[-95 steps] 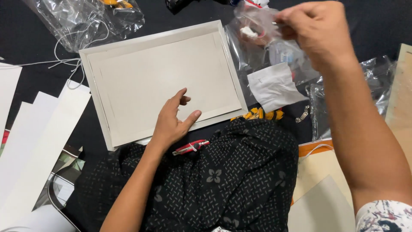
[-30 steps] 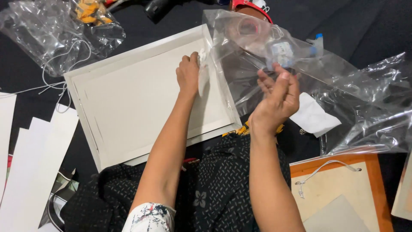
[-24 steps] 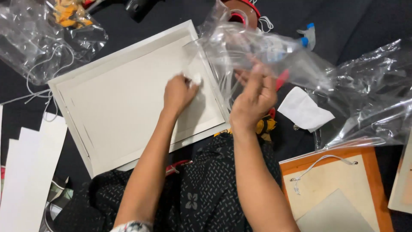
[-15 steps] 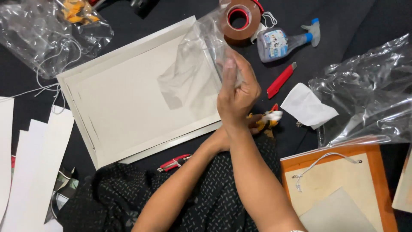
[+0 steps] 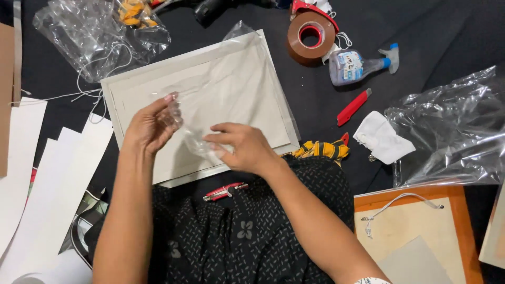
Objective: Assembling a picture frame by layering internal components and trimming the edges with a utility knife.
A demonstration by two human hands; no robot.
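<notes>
A clear plastic bag (image 5: 231, 79) lies stretched over a white picture frame (image 5: 131, 87) that rests face down on the black cloth. My left hand (image 5: 150, 126) pinches the bag's near edge at the frame's left part. My right hand (image 5: 242, 147) grips the same bunched edge just to the right, above the frame's lower border. The rest of the bag reaches up to the frame's far right corner.
A roll of brown tape (image 5: 310, 37), a small spray bottle (image 5: 357, 63), a red cutter (image 5: 353, 107) and a white cloth (image 5: 381, 138) lie to the right. More clear bags (image 5: 452, 131) lie right and top left. An orange-framed board (image 5: 415, 231) sits bottom right, white sheets (image 5: 47, 173) left.
The clear bag has come from the right side down over the white frame. My left hand has left the frame's far edge, and both hands now hold the bag's near edge.
</notes>
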